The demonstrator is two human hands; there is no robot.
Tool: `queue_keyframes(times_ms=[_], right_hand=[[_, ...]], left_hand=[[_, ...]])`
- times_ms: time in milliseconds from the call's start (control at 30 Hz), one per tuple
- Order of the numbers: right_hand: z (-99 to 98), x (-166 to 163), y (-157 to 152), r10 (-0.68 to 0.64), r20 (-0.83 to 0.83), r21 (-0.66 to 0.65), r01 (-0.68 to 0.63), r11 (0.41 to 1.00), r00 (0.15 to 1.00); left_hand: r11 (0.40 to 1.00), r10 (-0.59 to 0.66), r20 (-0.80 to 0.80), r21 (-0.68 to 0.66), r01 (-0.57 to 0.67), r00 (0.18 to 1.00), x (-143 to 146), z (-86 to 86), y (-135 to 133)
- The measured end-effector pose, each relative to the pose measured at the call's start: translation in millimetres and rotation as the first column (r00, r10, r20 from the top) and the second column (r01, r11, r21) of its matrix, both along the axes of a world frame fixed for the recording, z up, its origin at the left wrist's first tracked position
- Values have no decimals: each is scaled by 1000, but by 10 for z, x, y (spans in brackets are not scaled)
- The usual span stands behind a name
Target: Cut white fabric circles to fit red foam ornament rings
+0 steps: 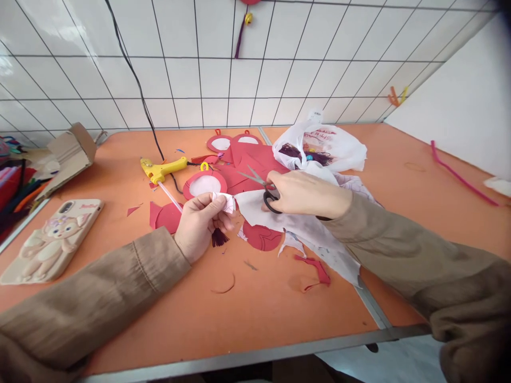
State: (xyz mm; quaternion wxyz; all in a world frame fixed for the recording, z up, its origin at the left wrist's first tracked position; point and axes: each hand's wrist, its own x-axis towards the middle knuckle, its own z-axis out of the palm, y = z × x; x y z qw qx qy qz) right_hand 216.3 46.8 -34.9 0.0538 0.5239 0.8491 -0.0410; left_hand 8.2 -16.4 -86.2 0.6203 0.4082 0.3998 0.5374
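My left hand (199,221) is closed, pinching a small folded piece of white paper (224,202); a dark tassel (219,237) hangs just below its fingers. My right hand (303,192) grips black-handled scissors (260,186), blades apart and pointing left over red pieces. A larger white sheet (307,229) lies under my right hand and forearm. Red round foam frames with white centres (205,184) lie on the orange table (247,314) just beyond my hands.
A yellow glue gun (162,169) with a black cord lies at the left rear. A phone in a cartoon case (51,239) rests front left. A white plastic bag (319,146) sits behind. Red scraps (317,266), torn cardboard (67,154) and a pink pipe cleaner (459,175) are scattered.
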Motion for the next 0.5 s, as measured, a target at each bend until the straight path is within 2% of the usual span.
queue_keyframes(times_ms=[133, 267, 333, 500], right_hand=[[-39, 5, -10, 26, 114, 73, -34, 997, 993], [-8, -16, -43, 47, 122, 110, -60, 992, 991], [20, -7, -39, 76, 75, 66, -81, 995, 994], [95, 60, -12, 97, -54, -143, -104, 984, 994]], left_hand=[[1000, 10, 10, -12, -10, 1000, 4, 10, 0], [1000, -3, -29, 22, 4, 1000, 9, 9, -3], [999, -13, -48, 42, 15, 999, 10, 2, -7], [997, -39, -87, 69, 45, 995, 15, -11, -13]])
